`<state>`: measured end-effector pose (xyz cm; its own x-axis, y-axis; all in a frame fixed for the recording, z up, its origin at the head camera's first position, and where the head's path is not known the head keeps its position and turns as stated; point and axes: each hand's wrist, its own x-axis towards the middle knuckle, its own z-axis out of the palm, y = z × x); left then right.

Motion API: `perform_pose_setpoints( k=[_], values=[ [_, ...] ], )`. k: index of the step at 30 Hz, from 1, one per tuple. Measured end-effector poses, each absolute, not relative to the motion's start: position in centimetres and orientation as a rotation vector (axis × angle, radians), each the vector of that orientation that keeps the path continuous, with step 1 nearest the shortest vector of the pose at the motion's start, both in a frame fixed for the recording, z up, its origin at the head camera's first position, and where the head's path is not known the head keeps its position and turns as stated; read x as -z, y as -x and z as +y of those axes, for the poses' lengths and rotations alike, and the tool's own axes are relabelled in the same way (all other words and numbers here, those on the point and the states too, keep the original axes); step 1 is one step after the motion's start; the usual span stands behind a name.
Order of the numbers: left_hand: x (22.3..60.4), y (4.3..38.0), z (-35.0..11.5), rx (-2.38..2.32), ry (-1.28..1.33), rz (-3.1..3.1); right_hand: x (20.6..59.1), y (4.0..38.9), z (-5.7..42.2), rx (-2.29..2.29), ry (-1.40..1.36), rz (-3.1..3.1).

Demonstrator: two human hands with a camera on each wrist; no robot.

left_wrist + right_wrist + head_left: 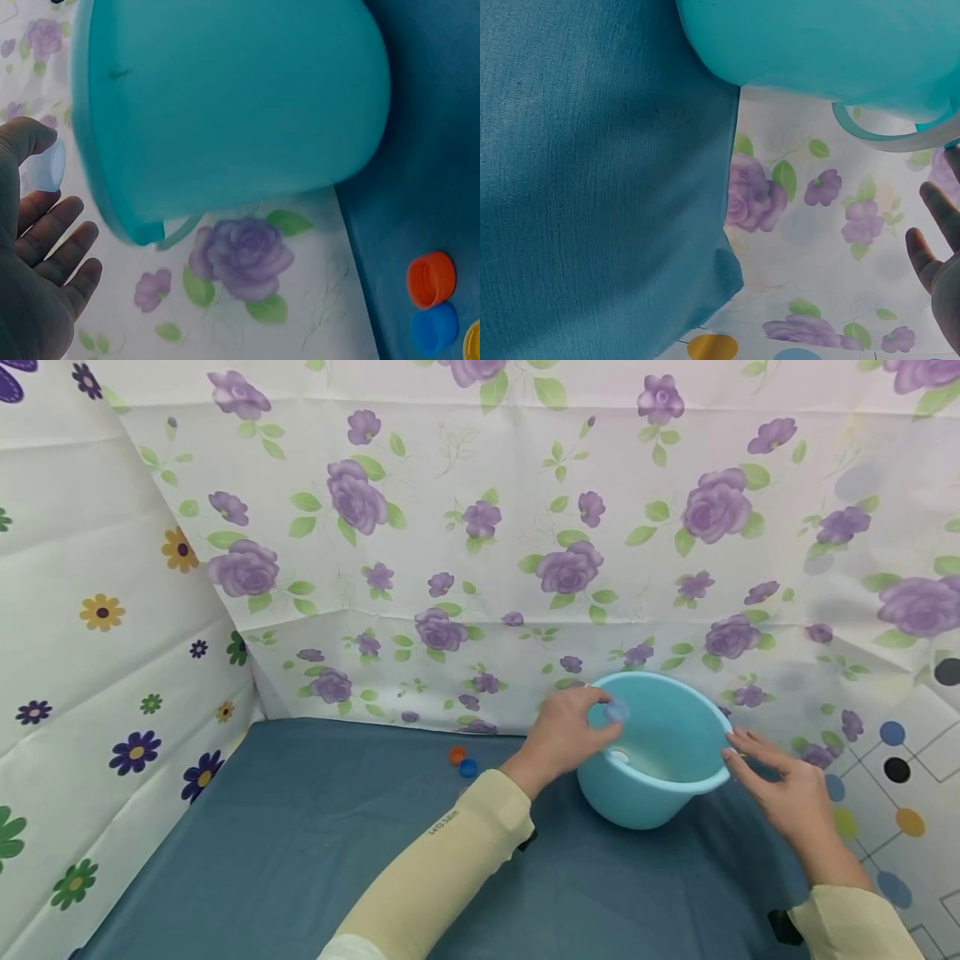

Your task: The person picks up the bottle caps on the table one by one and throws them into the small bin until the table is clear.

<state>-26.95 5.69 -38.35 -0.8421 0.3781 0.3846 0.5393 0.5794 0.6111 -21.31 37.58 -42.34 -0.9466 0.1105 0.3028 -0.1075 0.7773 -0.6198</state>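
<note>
Nearest the camera, a cream left sleeve (427,872) rises from the bottom edge and slants up to the right across a blue cloth-covered table (247,852). At its end, the person's left hand (561,732) reaches to the left side of a light-blue bucket (633,802), which stands upright with its mouth facing up.

Thumb and forefinger pinch a small clear cap (617,711). The relation that seems to matter most is cap to rim: the head view sets the cap just inside the left edge of the mouth, and the left wrist view shows it above the rim, apart from it. The cap is round, so it has no real long axis; it is held on edge between the fingertips. The left hand's other fingers are loosely spread, and its forearm comes in from the lower left.

The right hand (787,793) is on the opposite side, farther from the cap. It holds nothing: its fingers stretch toward the bucket's right rim, close to the handle (889,143), though whether they press on it is hard to tell.

Left of the bucket, an orange cap (457,755) and a blue cap (468,768) sit side by side, with a yellow cap (472,345) near them, nearer the left hand than the right.
</note>
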Motion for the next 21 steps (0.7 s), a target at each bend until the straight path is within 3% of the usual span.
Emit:
perform_pose_setpoints(
  k=[21],
  values=[
    [39.3,26.9,7.4,0.877,0.952,-2.663,42.6,21.5,37.8,-0.918,-0.031,-2.633]
  ],
)
